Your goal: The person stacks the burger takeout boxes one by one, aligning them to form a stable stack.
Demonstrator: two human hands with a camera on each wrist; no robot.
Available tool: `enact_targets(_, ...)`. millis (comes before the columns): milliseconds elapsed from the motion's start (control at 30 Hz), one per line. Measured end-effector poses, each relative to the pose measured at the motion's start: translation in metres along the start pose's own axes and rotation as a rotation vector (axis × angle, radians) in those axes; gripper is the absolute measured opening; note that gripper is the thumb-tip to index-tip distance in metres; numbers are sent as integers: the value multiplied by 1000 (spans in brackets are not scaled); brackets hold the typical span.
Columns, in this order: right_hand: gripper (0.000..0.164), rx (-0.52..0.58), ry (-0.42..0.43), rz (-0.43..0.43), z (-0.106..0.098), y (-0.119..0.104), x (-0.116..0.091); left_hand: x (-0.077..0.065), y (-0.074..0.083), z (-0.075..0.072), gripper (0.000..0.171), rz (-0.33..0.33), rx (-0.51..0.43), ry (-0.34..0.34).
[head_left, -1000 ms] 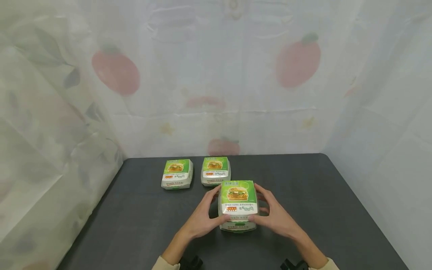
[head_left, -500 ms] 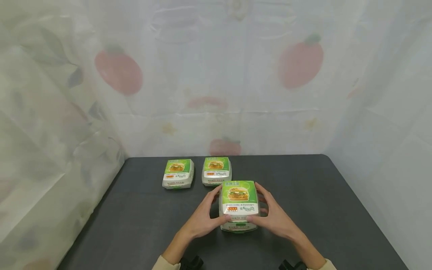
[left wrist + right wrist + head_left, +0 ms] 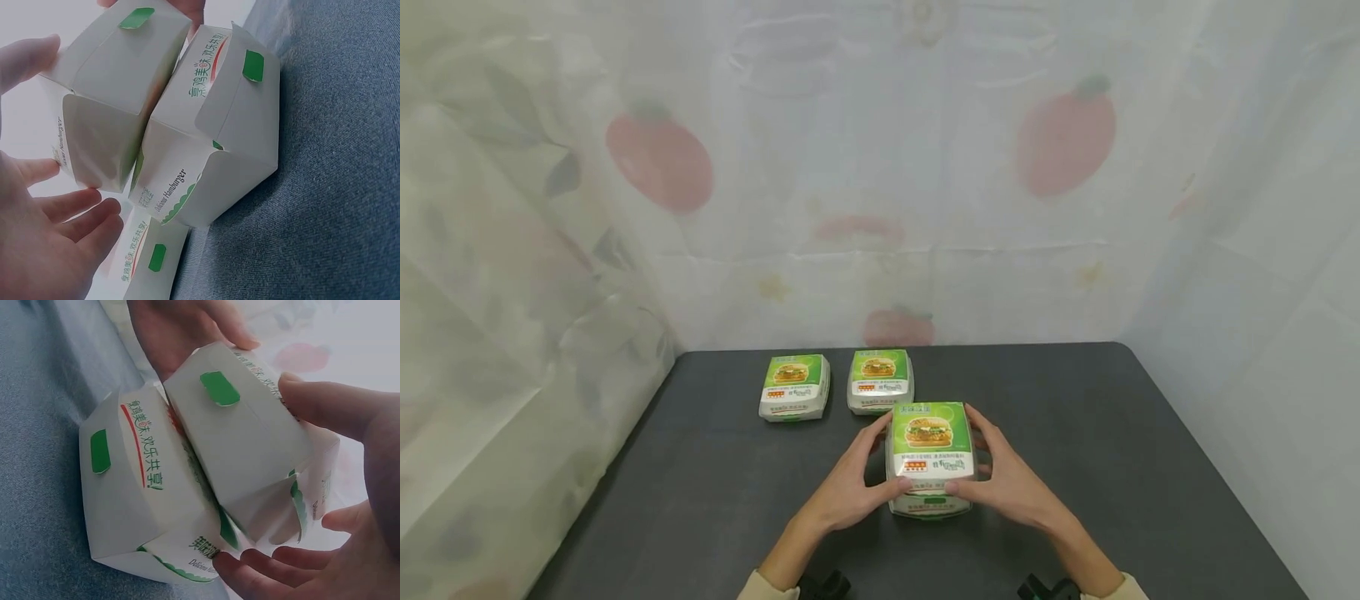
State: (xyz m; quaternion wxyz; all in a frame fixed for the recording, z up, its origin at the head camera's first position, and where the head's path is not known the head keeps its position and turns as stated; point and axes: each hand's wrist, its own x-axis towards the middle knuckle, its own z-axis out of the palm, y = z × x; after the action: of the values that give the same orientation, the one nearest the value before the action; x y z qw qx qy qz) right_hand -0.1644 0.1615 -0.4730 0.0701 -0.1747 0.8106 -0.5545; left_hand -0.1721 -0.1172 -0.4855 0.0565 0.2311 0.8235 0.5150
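Note:
A green-and-white burger box (image 3: 929, 462) with a burger picture on its lid sits on top of a second burger box (image 3: 929, 505) near the middle of the table. My left hand (image 3: 850, 490) grips the upper box from its left side, thumb on the near edge. Opposite it, my right hand (image 3: 1015, 487) holds the same box, its thumb on the near edge too. In the left wrist view the upper box (image 3: 119, 62) rests on the lower box (image 3: 244, 112). Fingertips of the right hand come close to the lower box (image 3: 137, 475) in the right wrist view.
Two matching burger boxes stand farther back: one at the left (image 3: 793, 388) and one just behind the stack (image 3: 881, 382). The dark table (image 3: 700, 500) ends at a patterned white curtain (image 3: 880, 167) behind, with curtains at both sides.
The right thumb has slid slightly left along the upper box's near edge. Both hands stay around that box, and the boxes behind keep their places.

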Motion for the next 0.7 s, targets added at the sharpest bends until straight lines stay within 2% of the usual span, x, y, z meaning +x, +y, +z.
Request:
enact_targets(333, 111, -5, 11, 51, 4, 1, 0, 0, -2, 1, 87, 2, 12, 10)
enact_targets(533, 110, -13, 2, 37, 5, -2, -2, 0, -2, -1, 82, -6, -7, 8)
enact_targets(700, 111, -16, 18, 51, 4, -5, -2, 1, -3, -8, 68, 58, 28, 70)
